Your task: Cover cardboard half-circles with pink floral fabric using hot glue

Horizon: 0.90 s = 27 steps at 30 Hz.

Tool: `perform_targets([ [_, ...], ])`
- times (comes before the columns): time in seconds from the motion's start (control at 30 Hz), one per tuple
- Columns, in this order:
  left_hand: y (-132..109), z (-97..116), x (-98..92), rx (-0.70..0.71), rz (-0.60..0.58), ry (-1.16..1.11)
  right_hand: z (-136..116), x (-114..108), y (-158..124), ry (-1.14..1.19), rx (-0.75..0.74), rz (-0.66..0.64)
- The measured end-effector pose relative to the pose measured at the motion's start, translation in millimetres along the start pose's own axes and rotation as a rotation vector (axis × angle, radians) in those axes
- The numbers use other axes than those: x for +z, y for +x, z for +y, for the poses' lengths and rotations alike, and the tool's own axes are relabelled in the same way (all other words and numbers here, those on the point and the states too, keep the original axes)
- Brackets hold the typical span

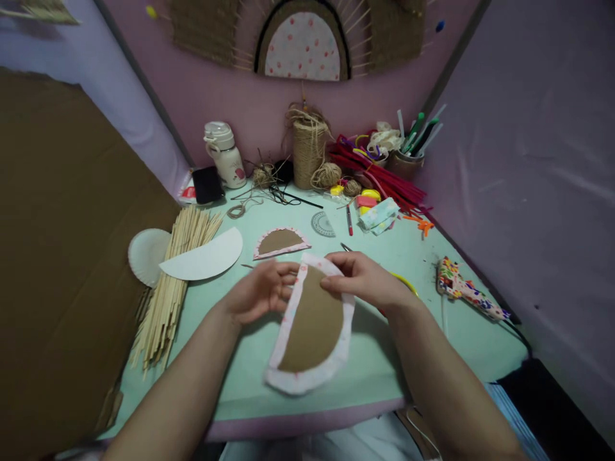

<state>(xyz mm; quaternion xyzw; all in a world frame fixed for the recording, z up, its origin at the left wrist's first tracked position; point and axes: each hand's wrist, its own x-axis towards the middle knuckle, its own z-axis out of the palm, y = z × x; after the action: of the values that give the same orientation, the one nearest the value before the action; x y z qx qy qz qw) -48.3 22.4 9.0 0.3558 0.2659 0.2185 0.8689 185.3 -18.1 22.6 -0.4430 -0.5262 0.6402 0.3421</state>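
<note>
A half-circle of brown cardboard [314,320], its edges wrapped in white fabric with small red marks, hangs tilted above the table. My right hand [360,278] pinches its upper rim between thumb and fingers. Beside the straight edge is my left hand [264,291], palm turned up and fingers apart; some fingertips reach the edge or pass behind it, and whether they touch I cannot tell. Just beyond lies a smaller fabric-edged cardboard half-circle [281,242]. Scissors with a yellow handle [406,282] are partly hidden behind my right hand.
A white paper half-circle [204,256] lies across a bundle of wooden sticks [166,307] at left. A patterned glue gun [471,291] rests at right. Along the back stand a white bottle [225,157], twine spool [309,153] and red pipe cleaners [379,176]. Large cardboard [72,256] blocks the left.
</note>
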Motion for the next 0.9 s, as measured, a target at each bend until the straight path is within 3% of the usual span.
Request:
perform_targets([
  [0.13, 14.5, -22.5, 11.3, 0.053, 0.134, 0.137, 15.5, 6.4, 11.7, -0.040, -0.066, 0.119],
  [0.27, 14.9, -27.5, 15.3, 0.118, 0.184, 0.088, 23.2, 3.1, 19.2, 0.247, -0.118, 0.281],
  [0.37, 8.5, -28.3, 17.0, 0.091, 0.088, 0.041, 24.3, 6.6, 23.7, 0.470, 0.000, 0.177],
  [0.47, 4.9, -32.6, 18.7, 0.041, -0.045, 0.034, 26.9, 15.1, 26.6, 0.502, 0.171, 0.028],
  [0.57, 6.7, -37.8, 19.1, -0.005, -0.096, 0.120, 29.5, 21.6, 26.4, 0.491, 0.246, -0.073],
  [0.73, 9.7, -40.3, 18.7, -0.039, -0.048, 0.296, 31.3, 22.2, 23.9, 0.478, 0.208, -0.057],
  [0.9, 9.2, -40.9, 19.1, -0.023, -0.065, 0.256, 32.5, 21.5, 24.2, 0.409, 0.133, -0.040],
])
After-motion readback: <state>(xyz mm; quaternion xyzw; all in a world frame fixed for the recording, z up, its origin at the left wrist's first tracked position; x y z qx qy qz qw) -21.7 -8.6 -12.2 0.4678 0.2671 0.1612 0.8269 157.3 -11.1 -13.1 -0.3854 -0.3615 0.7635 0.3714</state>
